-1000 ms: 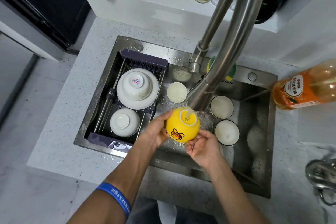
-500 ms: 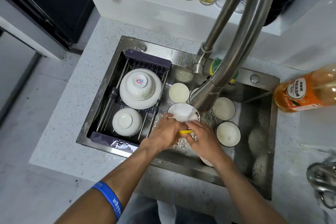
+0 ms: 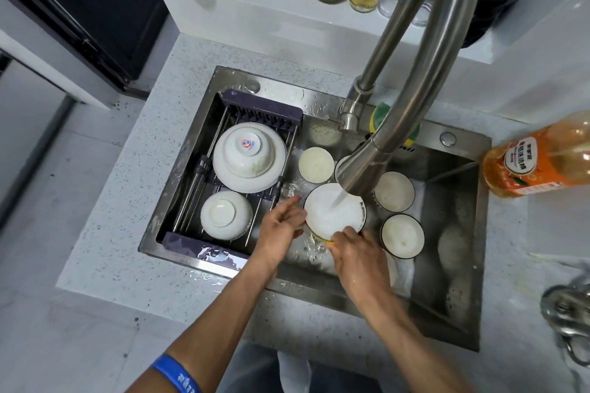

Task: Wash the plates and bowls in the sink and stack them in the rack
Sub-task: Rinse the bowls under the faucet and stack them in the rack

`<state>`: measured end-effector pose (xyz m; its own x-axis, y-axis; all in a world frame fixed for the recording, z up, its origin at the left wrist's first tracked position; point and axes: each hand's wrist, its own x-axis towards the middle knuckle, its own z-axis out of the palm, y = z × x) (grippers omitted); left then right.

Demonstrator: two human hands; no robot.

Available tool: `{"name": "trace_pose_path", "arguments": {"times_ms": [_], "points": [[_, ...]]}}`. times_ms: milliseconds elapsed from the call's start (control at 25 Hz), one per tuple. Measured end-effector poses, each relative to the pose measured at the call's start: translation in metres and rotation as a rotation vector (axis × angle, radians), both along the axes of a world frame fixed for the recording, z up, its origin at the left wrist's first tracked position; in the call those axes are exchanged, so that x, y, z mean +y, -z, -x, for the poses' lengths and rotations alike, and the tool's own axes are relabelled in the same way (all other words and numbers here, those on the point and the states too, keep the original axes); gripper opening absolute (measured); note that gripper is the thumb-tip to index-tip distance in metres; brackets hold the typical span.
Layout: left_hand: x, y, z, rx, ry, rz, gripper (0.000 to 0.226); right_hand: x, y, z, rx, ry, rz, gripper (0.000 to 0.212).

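You stand at a speckled bench (image 3: 105,265) with a steel sink (image 3: 447,306) set into it. Nearest you, your right hand (image 3: 359,260) pinches the near rim of the yellow bowl (image 3: 333,217), and your left hand (image 3: 279,228) cups its left side with loose, spread fingers. Water from the tap (image 3: 412,86) runs straight into it. The bowl is wet, so it could slip and knock the small bowls (image 3: 402,234) just beside it on the right. Too much water may splash over the near edge. Farther left, the rack (image 3: 268,108) holds two upturned bowls (image 3: 225,215) and a plate (image 3: 249,158); stack gently or they may slide.
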<state>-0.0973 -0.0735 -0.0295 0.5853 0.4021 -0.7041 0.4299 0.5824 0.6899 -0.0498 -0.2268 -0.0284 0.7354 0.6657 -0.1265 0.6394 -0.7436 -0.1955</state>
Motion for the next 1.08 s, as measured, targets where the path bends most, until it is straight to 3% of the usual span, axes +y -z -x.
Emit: {"name": "trace_pose_path", "arguments": {"times_ms": [120,400,560,720,960,1080], "points": [[0.002,0.006,-0.005,0.127,-0.081,0.151,0.026,0.003,0.002,0.002,0.031,0.01,0.057,0.023],[0.005,0.006,-0.011,0.16,-0.07,0.091,0.021,0.002,-0.006,0.002,0.084,0.073,0.078,0.016],[0.002,0.004,-0.015,0.13,-0.049,0.091,0.016,0.008,-0.009,0.003,0.07,0.102,0.136,0.025],[0.002,0.004,-0.016,0.122,-0.026,0.072,0.017,0.01,-0.011,-0.007,0.09,0.091,0.14,0.012],[-0.004,0.006,-0.016,0.068,0.011,0.044,0.036,0.013,-0.011,0.001,0.012,0.063,0.173,0.027],[-0.001,0.008,-0.016,0.071,0.01,0.044,0.031,0.014,-0.007,-0.004,0.035,0.116,0.14,0.025]]}}
